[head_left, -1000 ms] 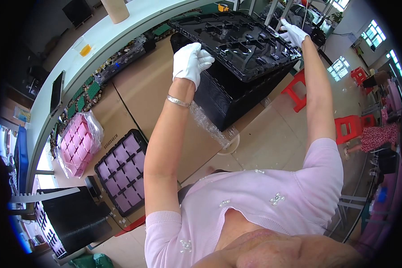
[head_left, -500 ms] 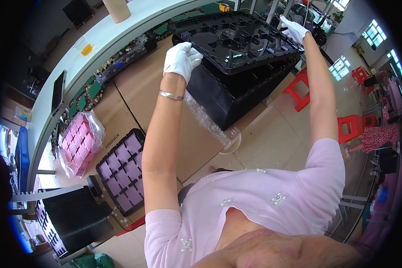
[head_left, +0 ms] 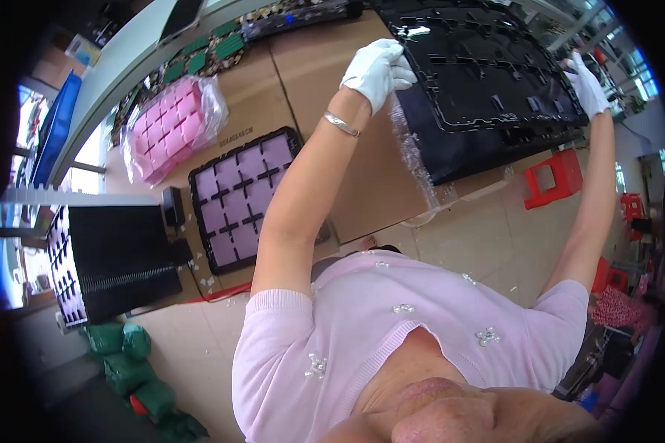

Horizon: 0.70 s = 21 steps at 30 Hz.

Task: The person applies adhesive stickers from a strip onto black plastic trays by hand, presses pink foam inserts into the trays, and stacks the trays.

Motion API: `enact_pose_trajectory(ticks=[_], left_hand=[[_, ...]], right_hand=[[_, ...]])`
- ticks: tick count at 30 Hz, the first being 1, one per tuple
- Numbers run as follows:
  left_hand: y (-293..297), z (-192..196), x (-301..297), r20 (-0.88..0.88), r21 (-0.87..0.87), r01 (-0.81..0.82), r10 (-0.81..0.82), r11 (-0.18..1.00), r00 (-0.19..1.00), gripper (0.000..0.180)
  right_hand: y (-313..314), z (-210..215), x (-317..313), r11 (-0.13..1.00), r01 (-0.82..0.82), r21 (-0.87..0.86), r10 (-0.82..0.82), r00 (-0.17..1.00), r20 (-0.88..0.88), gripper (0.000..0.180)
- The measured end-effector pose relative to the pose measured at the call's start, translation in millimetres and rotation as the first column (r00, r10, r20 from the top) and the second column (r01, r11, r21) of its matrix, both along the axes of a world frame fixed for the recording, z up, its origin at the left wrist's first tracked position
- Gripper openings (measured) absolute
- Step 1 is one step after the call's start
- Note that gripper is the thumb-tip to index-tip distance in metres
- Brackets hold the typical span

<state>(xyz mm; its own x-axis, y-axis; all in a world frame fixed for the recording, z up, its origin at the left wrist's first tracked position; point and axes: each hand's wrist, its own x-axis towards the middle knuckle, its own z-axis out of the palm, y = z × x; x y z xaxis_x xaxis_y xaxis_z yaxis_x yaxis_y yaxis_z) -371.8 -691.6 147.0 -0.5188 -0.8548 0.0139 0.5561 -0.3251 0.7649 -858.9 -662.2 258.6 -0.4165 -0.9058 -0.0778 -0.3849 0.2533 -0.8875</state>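
Position of parts: the glossy black tray (head_left: 488,77) lies at the far right, over a stack of black trays (head_left: 458,159). Its near rim faces the wearer.

Left hand (head_left: 379,74): white glove, fingers curled, fingertips at the tray's left rim. Whether they pinch the rim cannot be told from here. Right hand (head_left: 588,87): white glove, at the right rim, fingers mostly extended. Its grip is also unclear.

State of work: the tray is above the stack and roughly in line with it. Full seating of the rims cannot be confirmed. With both hands at the rim, handling of this tray reads as unfinished. No purple pieces show in it.

Beside it, to the left, a second tray (head_left: 218,193) lies flat on the cardboard (head_left: 314,63). Its visible pockets carry purple pieces (head_left: 247,201), so that portion appears filled. Farther left, a pink divided block (head_left: 168,127) sits inside a clear bag (head_left: 213,103), not yet unpacked. At the near left stands another dark stack (head_left: 125,251), purple showing along its left side; that group looks complete, though its count is not readable.
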Motion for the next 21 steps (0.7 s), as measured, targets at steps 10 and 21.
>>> enact_pose_trajectory(ticks=[10, 21], left_hand=[[91.1, -41.2, 246.4, 0.277, 0.007, -0.142, 0.134, 0.99, 0.951, 0.018], [148.8, -167.3, 490.0, 0.854, -0.12, -0.287, 0.246, 0.95, 0.459, 0.026]], right_hand=[[47.0, -41.4, 262.1, 0.974, -0.136, -0.182, 0.125, 0.99, -0.068, 0.069], [126.9, -277.0, 536.5, 0.968, -0.091, -0.232, 0.088, 0.996, -0.026, 0.055]])
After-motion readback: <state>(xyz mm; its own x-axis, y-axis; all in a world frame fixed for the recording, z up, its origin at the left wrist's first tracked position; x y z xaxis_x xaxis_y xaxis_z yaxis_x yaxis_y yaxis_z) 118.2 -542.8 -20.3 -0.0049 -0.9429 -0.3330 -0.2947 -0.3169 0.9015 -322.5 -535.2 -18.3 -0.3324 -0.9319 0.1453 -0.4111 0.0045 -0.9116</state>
